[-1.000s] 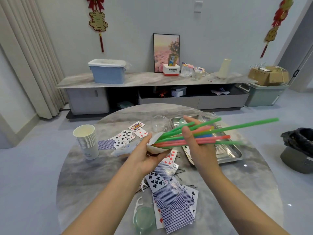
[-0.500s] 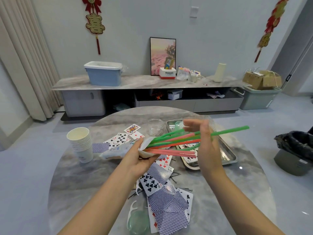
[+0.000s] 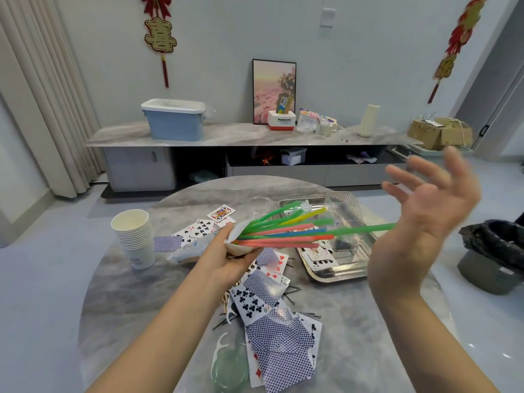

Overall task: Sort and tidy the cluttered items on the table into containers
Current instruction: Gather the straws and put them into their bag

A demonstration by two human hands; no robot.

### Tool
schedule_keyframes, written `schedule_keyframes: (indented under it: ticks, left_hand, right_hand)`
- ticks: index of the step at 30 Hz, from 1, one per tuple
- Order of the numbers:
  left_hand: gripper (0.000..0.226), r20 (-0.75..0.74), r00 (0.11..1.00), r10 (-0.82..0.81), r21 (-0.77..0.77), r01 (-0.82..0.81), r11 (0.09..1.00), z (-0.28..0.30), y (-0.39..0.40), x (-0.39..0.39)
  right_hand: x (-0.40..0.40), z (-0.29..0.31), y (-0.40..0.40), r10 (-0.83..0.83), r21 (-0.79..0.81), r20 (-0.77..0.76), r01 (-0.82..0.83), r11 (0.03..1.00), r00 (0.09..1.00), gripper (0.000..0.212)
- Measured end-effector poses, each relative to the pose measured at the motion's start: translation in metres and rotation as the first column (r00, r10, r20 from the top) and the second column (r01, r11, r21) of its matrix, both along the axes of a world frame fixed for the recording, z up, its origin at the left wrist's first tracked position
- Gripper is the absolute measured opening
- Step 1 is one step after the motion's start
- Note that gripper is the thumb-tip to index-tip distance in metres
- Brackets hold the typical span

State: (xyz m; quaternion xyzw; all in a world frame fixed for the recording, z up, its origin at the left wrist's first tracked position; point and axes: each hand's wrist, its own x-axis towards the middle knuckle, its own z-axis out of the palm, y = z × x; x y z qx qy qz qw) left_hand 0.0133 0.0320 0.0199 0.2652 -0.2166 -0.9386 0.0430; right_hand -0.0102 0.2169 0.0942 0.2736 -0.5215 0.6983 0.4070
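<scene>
My left hand (image 3: 226, 259) grips a white paper cup (image 3: 236, 245) tipped on its side, its mouth to the right. A bundle of green, pink, yellow and blue straws (image 3: 292, 231) sticks out of the cup towards the right, over the metal tray (image 3: 337, 275). One long green straw (image 3: 365, 229) reaches farthest. My right hand (image 3: 425, 217) is raised to the right of the straws, fingers spread, blurred, holding nothing. Playing cards (image 3: 269, 304) lie scattered on the round marble table (image 3: 136, 302).
A stack of paper cups (image 3: 134, 236) stands at the left. A clear plastic box (image 3: 347, 219) and cards sit in the tray. A small glass bowl (image 3: 259, 204), a green-tinted lid (image 3: 229, 370), floss picks (image 3: 219, 347) and hairpins lie on the table. A black bin (image 3: 496, 256) stands at the right.
My right hand let go of the straws and swung up and to the right, opening. The straws stay in the cup held by my left hand.
</scene>
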Motion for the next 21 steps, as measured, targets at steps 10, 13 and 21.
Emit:
schedule_keyframes:
  ticks: [10,13,21]
  left_hand:
    - [0.027,-0.002,1.000,-0.015,0.035,0.015,0.999,-0.007,0.003,0.000]
    - [0.033,-0.020,0.998,-0.052,0.043,0.053,0.998,-0.006,0.005,-0.001]
    - [0.046,-0.064,0.988,-0.138,0.097,0.144,0.985,-0.001,0.015,0.006]
  right_hand:
    - [-0.003,-0.052,-0.020,-0.059,0.699,0.227,-0.120,0.705,0.972,0.064]
    - [0.005,-0.056,-0.026,-0.162,0.734,-0.110,0.190,0.652,0.981,0.055]
    - [0.003,-0.075,-0.038,-0.071,0.890,-0.110,0.130,0.438,0.991,0.059]
